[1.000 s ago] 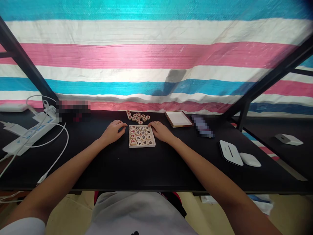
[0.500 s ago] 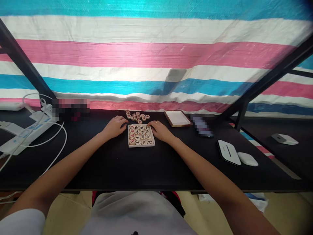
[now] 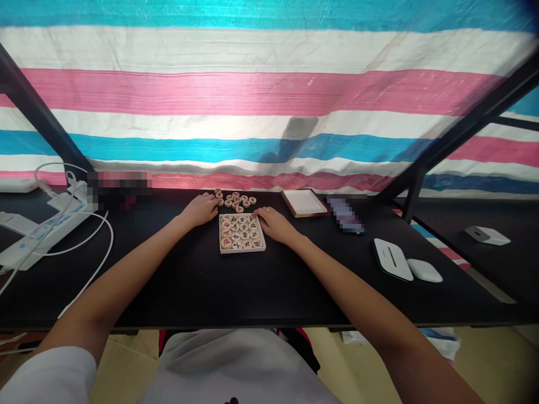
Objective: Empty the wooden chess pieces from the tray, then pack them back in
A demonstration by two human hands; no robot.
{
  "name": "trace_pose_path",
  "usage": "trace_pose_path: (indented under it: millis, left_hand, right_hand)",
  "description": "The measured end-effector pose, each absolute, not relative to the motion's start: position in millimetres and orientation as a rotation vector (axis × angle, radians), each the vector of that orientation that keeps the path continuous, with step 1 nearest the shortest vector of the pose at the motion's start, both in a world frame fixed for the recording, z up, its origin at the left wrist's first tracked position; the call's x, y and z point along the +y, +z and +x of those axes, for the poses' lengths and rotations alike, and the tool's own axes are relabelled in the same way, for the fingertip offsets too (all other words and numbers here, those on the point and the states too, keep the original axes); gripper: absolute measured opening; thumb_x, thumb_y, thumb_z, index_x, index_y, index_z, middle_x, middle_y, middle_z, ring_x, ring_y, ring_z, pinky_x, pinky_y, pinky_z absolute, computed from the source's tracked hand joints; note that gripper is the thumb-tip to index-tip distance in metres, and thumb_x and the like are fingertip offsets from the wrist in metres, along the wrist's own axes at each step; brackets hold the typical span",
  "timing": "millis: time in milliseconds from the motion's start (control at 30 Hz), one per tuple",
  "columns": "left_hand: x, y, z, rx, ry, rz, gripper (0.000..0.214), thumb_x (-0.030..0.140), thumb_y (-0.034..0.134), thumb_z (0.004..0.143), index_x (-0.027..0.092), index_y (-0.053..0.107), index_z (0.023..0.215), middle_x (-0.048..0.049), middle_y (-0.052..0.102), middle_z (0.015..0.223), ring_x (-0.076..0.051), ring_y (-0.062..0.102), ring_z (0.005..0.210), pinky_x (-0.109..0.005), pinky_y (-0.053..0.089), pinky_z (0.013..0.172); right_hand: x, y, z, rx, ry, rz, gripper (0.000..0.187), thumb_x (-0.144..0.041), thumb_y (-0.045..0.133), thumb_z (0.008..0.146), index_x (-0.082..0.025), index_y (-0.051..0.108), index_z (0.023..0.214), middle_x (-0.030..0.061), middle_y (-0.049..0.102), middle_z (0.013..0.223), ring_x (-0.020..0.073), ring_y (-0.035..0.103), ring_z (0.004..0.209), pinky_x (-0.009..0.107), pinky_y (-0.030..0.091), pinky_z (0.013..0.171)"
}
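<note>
A shallow white box [image 3: 242, 251] holds rows of round wooden Chinese chess pieces, some with red characters and others with dark ones. Behind it, loose Chinese chess pieces [image 3: 236, 199] lie in a small group on the black table. My left hand [image 3: 199, 210] reaches to the left end of this group, fingers stretched out, thumb a little apart. Its fingertips are at one piece [image 3: 220, 202]; no firm grip on it shows. My right hand [image 3: 275, 224] rests at the box's far right corner, with bent fingers over the rim. A ring is on one finger.
The box lid [image 3: 305, 202] lies inside up behind my right hand, with a blurred phone-like object [image 3: 345, 215] beside it. A white flat device [image 3: 393, 260] and a white mouse [image 3: 424, 270] are at right. At left are a power strip [image 3: 50, 233] and loose white cables.
My left hand has moved slightly forward, from beside the box's far left corner to the leftmost loose pieces. The right hand stays at the box corner. The view has shifted a little.
</note>
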State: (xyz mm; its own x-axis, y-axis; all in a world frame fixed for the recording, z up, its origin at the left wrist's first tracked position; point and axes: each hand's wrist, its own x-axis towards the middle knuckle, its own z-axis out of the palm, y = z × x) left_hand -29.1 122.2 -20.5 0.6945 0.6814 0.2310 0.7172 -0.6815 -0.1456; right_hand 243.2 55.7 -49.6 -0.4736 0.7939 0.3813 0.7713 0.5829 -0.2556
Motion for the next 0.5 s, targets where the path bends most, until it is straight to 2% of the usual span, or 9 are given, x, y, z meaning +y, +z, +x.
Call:
trace_pose_path:
  millis: [167,267,367,500]
  left_hand:
    - [119,-17,-31,-1.141,-0.299,-2.662,0.028,0.028,0.039,0.091,0.014,0.062,0.099,-0.0117,0.063,0.101,-0.023,0.056,0.096,-0.033,0.043,0.084]
    - [112,-13,-32,-1.215,-0.243,-2.662,0.024,0.03,0.041,0.091,0.016,0.06,0.09,-0.0096,0.066,0.088,-0.022,0.059,0.087,-0.031,0.044,0.075]
    - [102,-11,-35,-1.27,-0.182,-2.65,0.019,0.028,0.043,0.089,0.017,0.058,0.086,-0.0075,0.066,0.08,-0.022,0.06,0.08,-0.029,0.044,0.069]
    - [86,-15,-43,-1.274,-0.248,-2.689,0.016,0.028,0.044,0.089,0.019,0.056,0.086,-0.006,0.065,0.081,-0.021,0.06,0.08,-0.03,0.044,0.069]
  right_hand:
    - [55,-48,243,-2.361,0.062,-1.251,0.025,-0.008,0.041,0.087,-0.018,0.057,0.102,0.0082,0.06,0.094,0.0218,0.051,0.091,0.034,0.042,0.084]
    - [55,-48,243,-2.364,0.053,-1.259,0.025,-0.009,0.041,0.087,-0.018,0.057,0.103,0.0081,0.06,0.093,0.0215,0.051,0.09,0.033,0.042,0.082]
    - [55,-48,242,-2.363,0.051,-1.254,0.025,-0.009,0.04,0.087,-0.018,0.057,0.103,0.0081,0.06,0.092,0.0218,0.051,0.089,0.034,0.042,0.082]
    - [55,-48,242,-2.36,0.059,-1.25,0.025,-0.009,0.041,0.086,-0.019,0.057,0.102,0.008,0.06,0.092,0.0218,0.051,0.088,0.034,0.043,0.081]
